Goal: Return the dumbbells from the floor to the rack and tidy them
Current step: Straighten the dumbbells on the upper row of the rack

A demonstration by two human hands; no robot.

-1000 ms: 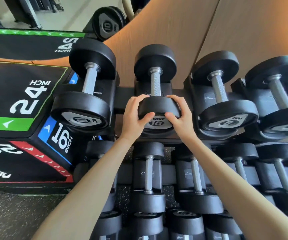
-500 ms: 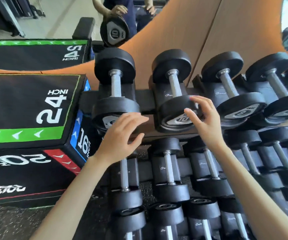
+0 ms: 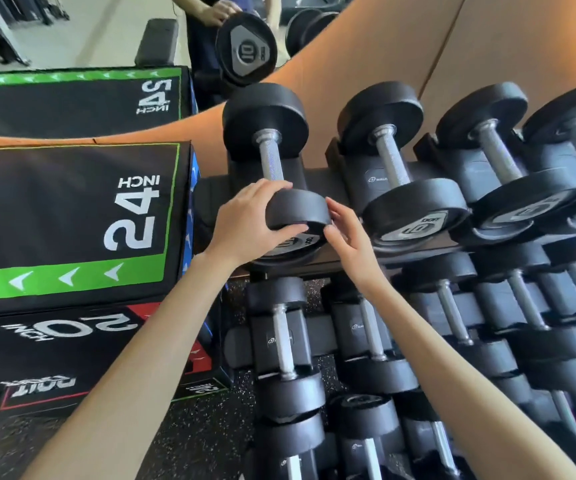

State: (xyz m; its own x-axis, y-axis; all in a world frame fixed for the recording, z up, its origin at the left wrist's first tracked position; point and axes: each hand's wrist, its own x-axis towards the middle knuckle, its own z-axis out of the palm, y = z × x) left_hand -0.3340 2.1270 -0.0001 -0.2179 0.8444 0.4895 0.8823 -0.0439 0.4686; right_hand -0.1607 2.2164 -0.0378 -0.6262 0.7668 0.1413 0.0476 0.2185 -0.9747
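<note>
1. The rack holds black dumbbells on its tiers. Its top tier carries four in view, each lying in its own cradle with the handle running front to back.
2. The leftmost dumbbell of that top tier is the one being handled; its near head sits at the rack's front edge, its far head by the orange wall.
3. The left hand is cupped over the left side of that near head, fingers curled on top and thumb under the rim.
4. The right hand is at the right side of the same head, fingers loosely spread; fingertips and thumb touch or almost touch its edge, I cannot tell which.
5. Just right of it on the rack lies a second dumbbell, then two more.
6. Lower tiers hold further dumbbells, too overlapped to count.
7. Left of the rack stands one plyo box marked 24 INCH.
</note>
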